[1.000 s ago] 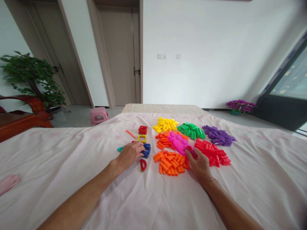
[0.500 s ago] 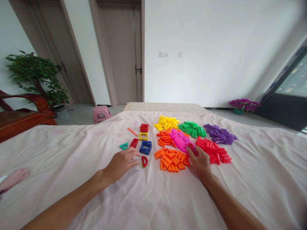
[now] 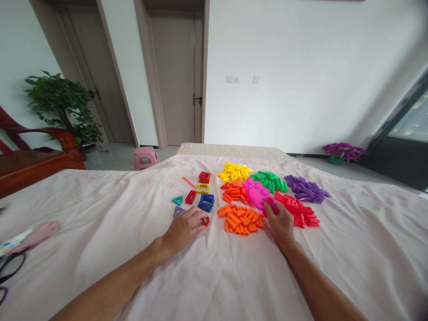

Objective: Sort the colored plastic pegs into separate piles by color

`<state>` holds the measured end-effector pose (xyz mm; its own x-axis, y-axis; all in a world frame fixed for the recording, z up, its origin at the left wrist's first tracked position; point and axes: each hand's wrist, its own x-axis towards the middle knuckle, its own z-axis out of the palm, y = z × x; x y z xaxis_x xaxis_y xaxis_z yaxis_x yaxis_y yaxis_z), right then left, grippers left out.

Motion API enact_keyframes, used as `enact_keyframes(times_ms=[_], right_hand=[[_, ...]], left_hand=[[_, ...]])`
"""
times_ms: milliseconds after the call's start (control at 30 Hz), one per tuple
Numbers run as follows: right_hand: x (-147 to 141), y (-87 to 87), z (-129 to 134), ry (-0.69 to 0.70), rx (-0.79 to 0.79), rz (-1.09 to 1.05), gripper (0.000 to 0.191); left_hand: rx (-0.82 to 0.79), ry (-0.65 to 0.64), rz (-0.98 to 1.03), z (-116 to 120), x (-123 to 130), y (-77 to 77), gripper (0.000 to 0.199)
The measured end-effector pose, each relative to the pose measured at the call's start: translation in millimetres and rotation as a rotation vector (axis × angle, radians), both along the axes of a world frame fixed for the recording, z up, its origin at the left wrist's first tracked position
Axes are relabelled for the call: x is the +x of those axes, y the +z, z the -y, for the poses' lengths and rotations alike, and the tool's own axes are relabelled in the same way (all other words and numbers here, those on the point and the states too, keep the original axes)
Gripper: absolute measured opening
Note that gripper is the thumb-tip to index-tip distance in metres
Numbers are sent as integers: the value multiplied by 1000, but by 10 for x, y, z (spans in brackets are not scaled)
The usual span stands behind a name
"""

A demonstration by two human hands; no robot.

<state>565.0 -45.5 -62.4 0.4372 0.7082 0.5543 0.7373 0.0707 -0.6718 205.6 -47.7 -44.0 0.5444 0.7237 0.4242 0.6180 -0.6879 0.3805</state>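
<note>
My left hand (image 3: 185, 227) has its thumb and fingertips closed around a red half-round tile (image 3: 206, 221), partly hidden by the fingers. Just beyond it lie a stack of blue square frames (image 3: 206, 202), a purple triangle (image 3: 178, 210), a teal triangle (image 3: 177, 200) and a red frame piece (image 3: 191, 196). In my right hand (image 3: 280, 221), a bright pink plastic piece with rounded bumps (image 3: 257, 194) is pinched at its near end. Orange tubes (image 3: 240, 219) are heaped left of that hand, red tubes (image 3: 301, 210) to its right.
Farther back are piles of yellow (image 3: 234, 171), green (image 3: 269, 180) and purple pieces (image 3: 306, 189). A yellow frame (image 3: 203, 188), red frames (image 3: 204, 177) and orange sticks (image 3: 188, 181) lie at left. Glasses (image 3: 11, 267) and a pink cloth (image 3: 40, 234) rest on the pale cloth cover (image 3: 207, 285).
My left hand has closed on the red half-round tile, and the purple triangle now shows beside it. My right hand still grips the pink piece. The view has shifted slightly left.
</note>
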Motion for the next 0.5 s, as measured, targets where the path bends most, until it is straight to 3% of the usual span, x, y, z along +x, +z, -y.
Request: enact_keyframes(times_ms=[133,233,300,500], right_hand=[[0,24,10,-6,-2,-47,61],[2,26,7,-2,5,-65,61],[6,21,4,6,13,-72,61],[39,1,9,26,-1,-160,55]], left_hand=[[79,277,-3,-199,-357,16,19],[51,405,-114,-351,-569,-62,40],[2,405,-153,-398,-618,-119,51],[26,355,-135,-394,-579,-125,50]])
